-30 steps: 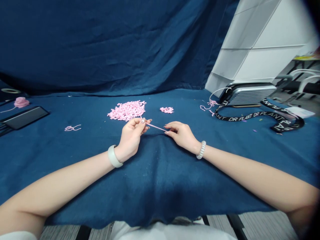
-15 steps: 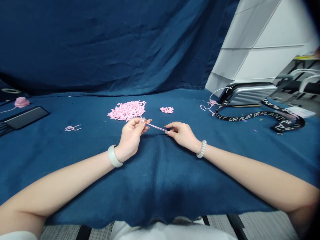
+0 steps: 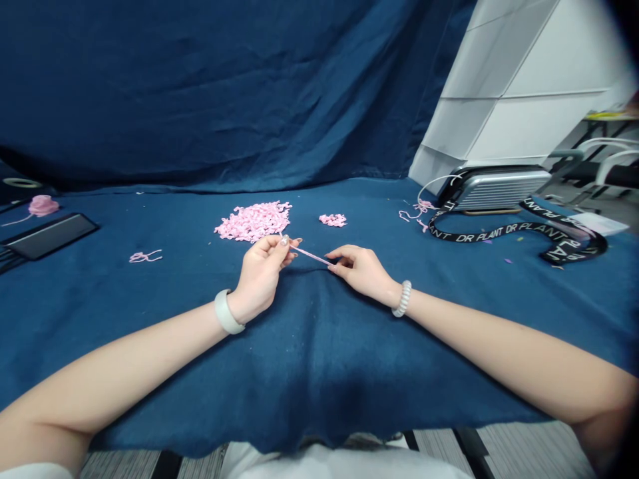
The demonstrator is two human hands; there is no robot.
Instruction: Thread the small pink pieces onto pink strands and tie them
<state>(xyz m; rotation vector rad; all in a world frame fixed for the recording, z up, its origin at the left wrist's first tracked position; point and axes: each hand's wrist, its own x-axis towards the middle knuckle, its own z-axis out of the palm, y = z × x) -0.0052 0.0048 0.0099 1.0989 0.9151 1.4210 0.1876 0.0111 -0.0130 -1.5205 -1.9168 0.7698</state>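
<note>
Between my hands a pink strand (image 3: pixel 310 255) is stretched, slanting down to the right. My left hand (image 3: pixel 260 273) is closed, with thumb and fingers pinching its left end. At its right end my right hand (image 3: pixel 363 271) grips it between thumb and fingertips. Just behind my left hand lies a large heap of small pink knotted pieces (image 3: pixel 254 221). A smaller pink cluster (image 3: pixel 333 219) sits to the right of that heap.
Loose pink yarn (image 3: pixel 145 256), a black phone-like device (image 3: pixel 54 235) and a pink yarn ball (image 3: pixel 43 205) lie on the left. Toward the right are a silver ribbed case (image 3: pixel 504 188), a black lettered strap (image 3: pixel 479 236) and tangled pink yarn (image 3: pixel 418 211). Blue cloth (image 3: pixel 309 359) covers the table.
The strand looks narrower, its parts drawn closer together. My right fingertips have shifted very slightly left, while my left hand has hardly moved.
</note>
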